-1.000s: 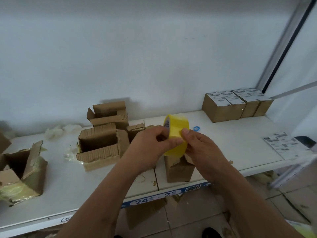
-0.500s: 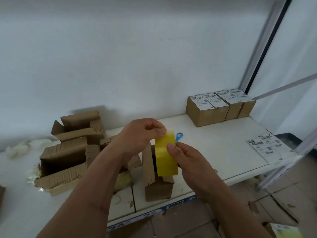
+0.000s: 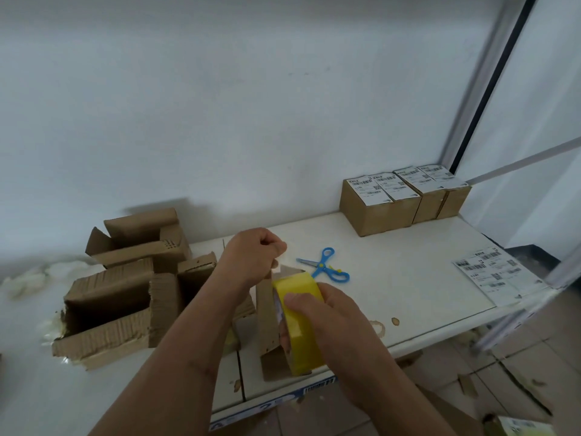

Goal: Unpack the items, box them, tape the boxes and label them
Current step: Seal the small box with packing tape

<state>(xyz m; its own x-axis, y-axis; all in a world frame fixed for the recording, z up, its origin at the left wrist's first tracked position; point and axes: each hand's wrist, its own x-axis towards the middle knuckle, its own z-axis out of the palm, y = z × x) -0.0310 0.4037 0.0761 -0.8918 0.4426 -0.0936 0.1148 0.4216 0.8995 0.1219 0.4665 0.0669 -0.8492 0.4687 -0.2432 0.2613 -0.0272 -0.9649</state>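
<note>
My right hand [image 3: 317,313] grips a yellow tape roll [image 3: 298,322] held on edge just above a small brown cardboard box [image 3: 267,313] near the table's front edge. Its flaps stand up. My left hand [image 3: 254,256] is pinched on the tape's free end, a clear strip that stretches from the roll up to my fingers. Blue scissors [image 3: 323,265] lie on the table just behind the roll. Several sealed, labelled boxes [image 3: 377,212] sit in a row at the back right. A sheet of shipping labels [image 3: 490,275] lies at the table's right edge.
Torn open cartons [image 3: 107,313] and another open carton [image 3: 138,240] crowd the left of the white table [image 3: 408,294], with scraps of clear film against the wall. A metal shelf post [image 3: 490,80] rises at the right. Cardboard scraps litter the tiled floor below.
The roll has come down from chest height to the small box. My left hand has drawn the tape end up and away from the roll. The view shifted, uncovering the scissors.
</note>
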